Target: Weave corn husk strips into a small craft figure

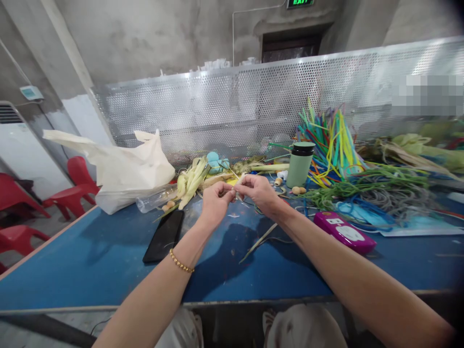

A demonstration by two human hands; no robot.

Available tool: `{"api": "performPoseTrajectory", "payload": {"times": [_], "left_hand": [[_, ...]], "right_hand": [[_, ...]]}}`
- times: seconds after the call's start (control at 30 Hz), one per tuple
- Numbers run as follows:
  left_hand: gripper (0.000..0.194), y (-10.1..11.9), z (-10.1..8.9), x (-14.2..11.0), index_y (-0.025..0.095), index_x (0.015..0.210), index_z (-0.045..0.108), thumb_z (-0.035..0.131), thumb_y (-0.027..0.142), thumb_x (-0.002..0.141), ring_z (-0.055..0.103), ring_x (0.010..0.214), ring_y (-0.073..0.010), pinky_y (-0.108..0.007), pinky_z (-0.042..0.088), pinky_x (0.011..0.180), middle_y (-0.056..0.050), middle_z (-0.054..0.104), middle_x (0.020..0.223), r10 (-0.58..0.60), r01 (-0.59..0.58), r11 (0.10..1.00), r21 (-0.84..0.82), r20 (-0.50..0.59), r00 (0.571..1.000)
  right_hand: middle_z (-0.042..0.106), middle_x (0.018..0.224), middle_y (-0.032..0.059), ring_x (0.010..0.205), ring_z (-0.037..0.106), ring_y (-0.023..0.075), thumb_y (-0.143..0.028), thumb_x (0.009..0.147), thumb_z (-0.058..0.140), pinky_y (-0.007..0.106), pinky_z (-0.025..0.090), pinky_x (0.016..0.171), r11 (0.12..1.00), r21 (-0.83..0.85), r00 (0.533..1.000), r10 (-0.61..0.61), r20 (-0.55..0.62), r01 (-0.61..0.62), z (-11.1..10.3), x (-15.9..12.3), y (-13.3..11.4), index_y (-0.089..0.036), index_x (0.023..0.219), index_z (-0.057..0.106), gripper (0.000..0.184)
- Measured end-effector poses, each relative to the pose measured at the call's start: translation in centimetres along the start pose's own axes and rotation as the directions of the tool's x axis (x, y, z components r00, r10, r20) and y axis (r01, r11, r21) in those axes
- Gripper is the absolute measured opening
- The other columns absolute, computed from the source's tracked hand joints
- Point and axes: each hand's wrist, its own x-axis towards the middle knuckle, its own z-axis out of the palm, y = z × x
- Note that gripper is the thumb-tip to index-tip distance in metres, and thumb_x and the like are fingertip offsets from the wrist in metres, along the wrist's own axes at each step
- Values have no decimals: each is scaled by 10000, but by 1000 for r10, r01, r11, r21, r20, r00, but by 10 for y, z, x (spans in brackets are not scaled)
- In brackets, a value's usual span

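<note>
My left hand [216, 199] and my right hand [261, 192] meet above the middle of the table. Fingertips of both pinch a small pale husk strip [239, 182], mostly hidden by the fingers. Just beyond and to the left lies a bundle of pale green corn husks [191, 180], with light blue round pieces [214, 162] behind it. Below the right wrist, a thin dry leaf strip [259, 244] rests on the blue table [221, 282]. To the left of my left forearm is a black phone [165, 237].
A white plastic bag [128, 166] and a clear bottle [154, 199] stand at the left. Rightward are a green tumbler [300, 166], colourful strips [337, 145], a purple packet [344, 232] and tangled green stems [373, 186]. A perforated metal screen [217, 113] borders the back.
</note>
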Motion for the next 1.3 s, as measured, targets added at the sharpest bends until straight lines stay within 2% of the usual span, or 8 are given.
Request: {"api": "performPoseTrajectory", "payload": {"times": [0.07,0.33,0.57,0.67,0.87,1.07,1.2,1.3], "left_hand": [[60,0,1,0,142,715,686,696,193,744,545,575,-117,-244,395,587,-23,655,608,7,-7,1000,14,4,1000],[135,0,2,1,121,808,699,745,164,689,606,614,-132,-257,447,636,-52,701,681,-150,176,963,-205,133,980],[39,-3,-1,1,149,692,694,706,125,721,540,557,-125,-252,384,580,-20,645,588,-17,16,998,59,21,1000],[71,-2,-1,1,152,675,694,714,86,692,531,562,-121,-251,374,585,-16,641,592,31,-30,996,86,-14,999],[132,0,2,0,124,728,703,764,238,699,528,575,-111,-255,369,582,-51,668,645,-133,149,971,-187,97,986],[218,-3,4,-1,119,673,667,806,286,661,525,588,-100,-263,386,623,-46,651,641,-156,180,910,-374,93,983],[207,-2,4,-1,126,642,659,819,256,635,501,568,-89,-264,385,614,-20,615,611,-171,194,880,-434,92,981],[199,-1,3,0,128,634,664,826,241,617,490,568,-85,-257,372,594,-9,596,600,-175,193,880,-433,82,981]], "right_hand": [[609,568,-6,540,517,104,-317,723,701,244,379,541,1000,4,1000,-2,-12,2,1,0,0,-161,643,609,198],[599,560,-5,518,526,118,-368,724,684,250,389,515,1000,-8,999,20,39,-19,-3,1,1,-176,638,575,237],[575,547,-6,532,493,118,-353,766,624,256,379,529,992,-112,996,-46,75,54,-1,2,4,-182,617,552,238],[578,559,-4,539,491,119,-338,777,612,255,373,526,984,-159,996,-68,53,75,1,1,3,-183,634,559,216],[608,579,-2,549,541,124,-322,752,626,260,419,550,998,-54,999,-38,-4,37,6,-1,5,-183,659,564,179],[609,584,-12,574,562,128,-346,706,703,265,453,587,994,109,1000,5,5,-6,8,-4,-1,-173,645,587,218],[598,594,-5,596,520,116,-366,726,703,252,417,588,992,115,998,59,19,-61,0,-4,-3,-158,607,632,250],[588,581,4,597,496,115,-382,750,695,262,393,600,996,77,999,35,-11,-34,-4,-1,-2,-152,566,652,298]]}}
